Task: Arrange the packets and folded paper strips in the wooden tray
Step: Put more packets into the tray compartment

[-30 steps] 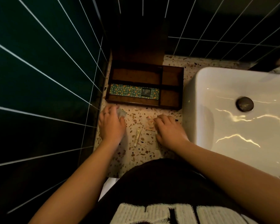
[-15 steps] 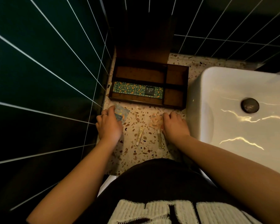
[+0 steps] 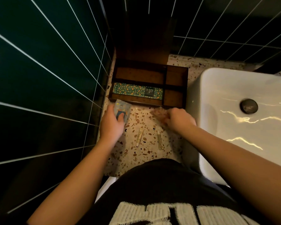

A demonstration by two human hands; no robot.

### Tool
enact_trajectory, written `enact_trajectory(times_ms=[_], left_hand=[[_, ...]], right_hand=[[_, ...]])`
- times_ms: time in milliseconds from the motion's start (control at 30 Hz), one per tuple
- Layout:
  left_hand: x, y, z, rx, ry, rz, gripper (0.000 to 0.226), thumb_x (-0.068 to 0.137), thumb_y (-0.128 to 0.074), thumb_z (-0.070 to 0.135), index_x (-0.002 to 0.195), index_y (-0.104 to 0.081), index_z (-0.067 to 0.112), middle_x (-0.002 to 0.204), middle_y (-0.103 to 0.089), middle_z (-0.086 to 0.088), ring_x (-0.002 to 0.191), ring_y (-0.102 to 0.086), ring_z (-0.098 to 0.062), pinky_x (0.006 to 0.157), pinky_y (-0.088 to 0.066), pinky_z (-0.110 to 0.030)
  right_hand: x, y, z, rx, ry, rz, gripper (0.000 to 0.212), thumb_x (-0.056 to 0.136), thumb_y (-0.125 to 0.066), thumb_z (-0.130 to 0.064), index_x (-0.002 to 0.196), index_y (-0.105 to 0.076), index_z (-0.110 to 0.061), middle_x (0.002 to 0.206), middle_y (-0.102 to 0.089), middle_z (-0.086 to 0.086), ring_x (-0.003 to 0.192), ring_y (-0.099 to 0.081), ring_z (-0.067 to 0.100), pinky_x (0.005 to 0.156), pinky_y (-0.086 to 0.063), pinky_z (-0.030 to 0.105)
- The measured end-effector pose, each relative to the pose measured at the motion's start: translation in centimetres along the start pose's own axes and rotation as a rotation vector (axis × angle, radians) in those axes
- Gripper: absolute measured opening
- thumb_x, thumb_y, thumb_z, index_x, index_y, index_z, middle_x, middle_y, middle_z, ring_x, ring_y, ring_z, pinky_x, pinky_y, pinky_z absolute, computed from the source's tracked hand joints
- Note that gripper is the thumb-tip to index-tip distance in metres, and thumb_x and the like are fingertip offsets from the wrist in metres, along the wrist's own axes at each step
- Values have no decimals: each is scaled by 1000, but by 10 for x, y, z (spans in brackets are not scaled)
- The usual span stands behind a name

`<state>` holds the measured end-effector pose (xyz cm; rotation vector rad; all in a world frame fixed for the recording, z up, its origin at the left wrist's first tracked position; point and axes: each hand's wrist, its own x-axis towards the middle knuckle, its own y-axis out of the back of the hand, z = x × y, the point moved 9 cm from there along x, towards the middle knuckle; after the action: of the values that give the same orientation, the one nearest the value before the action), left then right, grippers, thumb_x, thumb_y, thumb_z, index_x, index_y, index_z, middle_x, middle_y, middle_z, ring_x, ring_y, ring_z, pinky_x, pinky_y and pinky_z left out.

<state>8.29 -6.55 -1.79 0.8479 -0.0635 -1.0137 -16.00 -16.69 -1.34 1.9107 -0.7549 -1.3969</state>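
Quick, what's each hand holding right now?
Left hand: closed on a clear packet with a blue label.
Right hand: closed on a crinkly orange-tinted packet.

A speckled terrazzo bench (image 3: 143, 125) runs between dark tiled wall on the left and a white basin (image 3: 243, 120) on the right. At its far end sits a wooden tray (image 3: 175, 96). Two small tubes (image 3: 139, 137) (image 3: 160, 140) lie side by side nearer.
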Motion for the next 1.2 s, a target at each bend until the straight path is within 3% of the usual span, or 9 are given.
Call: enact_trajectory(times_ms=[100, 233, 467, 600, 700, 833, 967, 1133, 1200], left_hand=[[8, 7, 8, -51, -6, 31, 23, 102, -55, 28, 123, -56, 22, 114, -65, 1, 103, -65, -18, 84, -57, -38], [32, 16, 27, -13, -40, 77, 29, 103, -53, 29, 127, -59, 14, 118, -64, -9, 105, -64, -24, 81, -53, -34], [71, 24, 61, 11, -81, 96, 25, 101, -55, 16, 125, -58, 13, 119, -66, -8, 106, -64, -23, 74, -46, -26], [90, 23, 63, 48, -56, 104, 28, 100, -56, 17, 128, -54, 21, 121, -65, -5, 108, -64, -20, 71, -48, -24], [98, 18, 60, 115, -17, 102, 30, 96, -60, 20, 124, -52, 26, 119, -66, -8, 108, -65, -29, 73, -53, -35], [101, 8, 56, 264, 47, 64, 38, 93, -62, 20, 127, -47, 29, 122, -63, -15, 113, -59, -41, 90, -54, -51], [100, 5, 59, 397, 42, 72, 49, 95, -60, 14, 140, -42, 21, 128, -58, -22, 120, -53, -44, 99, -47, -52], [100, 0, 62, 507, -75, 115, 77, 84, -72, 11, 150, -34, 24, 144, -51, -12, 127, -47, -36, 100, -40, -43], [98, -3, 59, 538, -97, 121, 77, 81, -74, 12, 149, -38, 24, 146, -46, -13, 128, -45, -36, 102, -40, -43]], right_hand=[[-8, 31, -12, 67, 59, 60, 24, 97, -54, -23, 116, -65, -15, 107, -69, 13, 94, -67, 36, 69, -52, 38], [-3, 71, -27, 145, 104, 186, 29, 98, -52, -25, 123, -60, -15, 113, -68, 17, 99, -66, 41, 81, -57, 48], [27, 103, -55, 111, 190, 310, 29, 98, -56, -29, 122, -53, -15, 101, -67, 13, 86, -66, 35, 67, -57, 46], [53, 92, -73, 57, 236, 257, 27, 96, -57, -29, 122, -58, -19, 110, -68, 11, 96, -66, 35, 74, -57, 46], [73, 73, -83, 21, 240, 196, 25, 96, -58, -25, 121, -62, -21, 117, -65, 8, 103, -64, 32, 70, -51, 37], [90, 53, -88, -56, 192, 112, 32, 95, -56, -14, 125, -64, -22, 123, -62, 10, 108, -61, 33, 70, -48, 37], [98, 38, -92, -84, 172, 49, 37, 93, -53, -6, 125, -65, -21, 123, -64, 10, 108, -62, 33, 73, -52, 38], [103, 34, -100, -88, 182, 93, 34, 93, -54, -4, 125, -56, -17, 114, -66, 13, 100, -64, 35, 62, -44, 36], [104, 32, -101, -97, 185, 91, 34, 93, -54, -2, 124, -57, -16, 114, -65, 14, 100, -64, 35, 62, -44, 36]])
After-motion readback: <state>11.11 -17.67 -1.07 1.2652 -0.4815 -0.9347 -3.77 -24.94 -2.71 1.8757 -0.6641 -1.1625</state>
